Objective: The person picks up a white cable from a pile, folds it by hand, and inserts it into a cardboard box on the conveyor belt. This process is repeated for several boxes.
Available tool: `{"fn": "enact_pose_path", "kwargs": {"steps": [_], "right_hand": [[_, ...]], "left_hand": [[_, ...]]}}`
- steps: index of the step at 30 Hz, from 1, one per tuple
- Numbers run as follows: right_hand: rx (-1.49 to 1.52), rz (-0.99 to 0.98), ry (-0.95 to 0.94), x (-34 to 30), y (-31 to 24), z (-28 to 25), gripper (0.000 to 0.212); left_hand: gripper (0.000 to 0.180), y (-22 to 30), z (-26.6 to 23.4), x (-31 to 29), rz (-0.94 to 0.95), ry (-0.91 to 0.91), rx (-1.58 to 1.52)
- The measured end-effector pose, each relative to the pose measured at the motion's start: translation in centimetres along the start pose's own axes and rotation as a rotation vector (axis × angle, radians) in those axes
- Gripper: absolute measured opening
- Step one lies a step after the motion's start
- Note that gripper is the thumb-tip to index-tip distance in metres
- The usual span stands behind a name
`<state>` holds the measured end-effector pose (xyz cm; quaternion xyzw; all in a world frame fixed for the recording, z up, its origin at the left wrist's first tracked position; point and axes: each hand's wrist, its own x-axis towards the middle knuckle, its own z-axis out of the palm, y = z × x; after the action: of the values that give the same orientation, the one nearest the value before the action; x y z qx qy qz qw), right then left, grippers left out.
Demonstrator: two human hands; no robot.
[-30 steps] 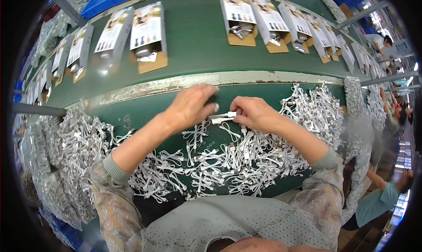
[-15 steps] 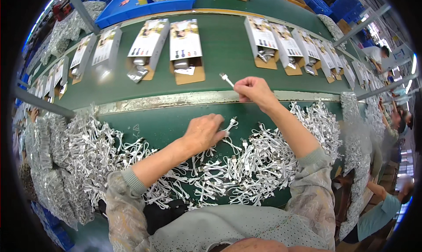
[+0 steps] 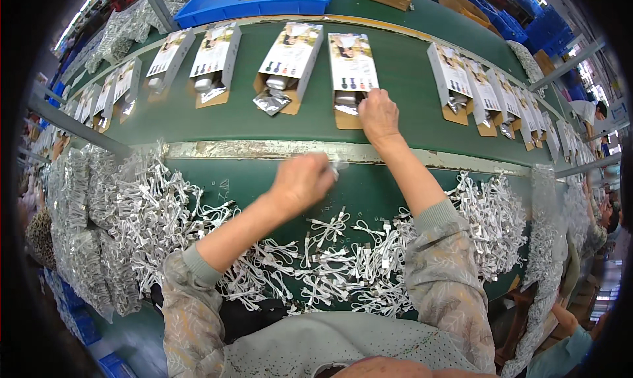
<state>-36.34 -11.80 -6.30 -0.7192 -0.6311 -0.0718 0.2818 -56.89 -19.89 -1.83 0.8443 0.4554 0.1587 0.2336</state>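
Note:
My right hand (image 3: 379,117) reaches over the green belt to the open lower end of a white printed box (image 3: 353,61). Its fingers are pinched together at the right edge of the opening; what they hold is hidden. Inside that box a pale, rounded item shows beside the brown flap. Blurred by motion, my left hand (image 3: 302,183) hovers over the near table, closed on a smeared white cable (image 3: 337,167) at its fingertips. Below both hands lies a spread of short white cables (image 3: 330,279), each folded and bundled.
More open boxes (image 3: 288,55) stand in rows left and right on the belt. A worn metal rail (image 3: 237,150) divides belt from table. Bagged cable bundles (image 3: 76,226) are heaped at the left. A blue tray (image 3: 254,7) with tape sits beyond. Other people work at the right.
The boxes have shifted right in view. My right hand has carried its white cable forward to a box opening, where the cable is now out of sight. My left hand has lifted off the pile.

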Motion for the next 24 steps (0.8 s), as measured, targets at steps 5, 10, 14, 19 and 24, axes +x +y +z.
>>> {"fn": "enact_pose_path", "kwargs": {"steps": [5,10,14,19,24], "right_hand": [[-0.229,-0.149,-0.08,-0.5,2.4,1.6,0.01],[-0.133,-0.253,-0.157,-3.4,0.5,-1.3,0.021],[0.339,-0.472,-0.707,-6.3,-2.2,-6.8,0.027],[0.321,-0.548,-1.017,-9.5,-3.2,-7.7,0.017],[0.306,-0.428,-0.911,-8.4,-1.3,-8.0,0.01]], "left_hand": [[0.017,-6.5,-0.8,7.5,-0.175,0.328,0.056],[0.021,-10.1,2.5,14.7,-0.118,0.372,0.118],[0.018,-8.2,1.9,14.6,0.16,0.451,-0.166],[0.027,-5.9,-1.0,6.1,0.137,-0.04,-0.009],[0.038,-3.9,-1.0,-2.9,0.166,-0.375,-0.08]]}}
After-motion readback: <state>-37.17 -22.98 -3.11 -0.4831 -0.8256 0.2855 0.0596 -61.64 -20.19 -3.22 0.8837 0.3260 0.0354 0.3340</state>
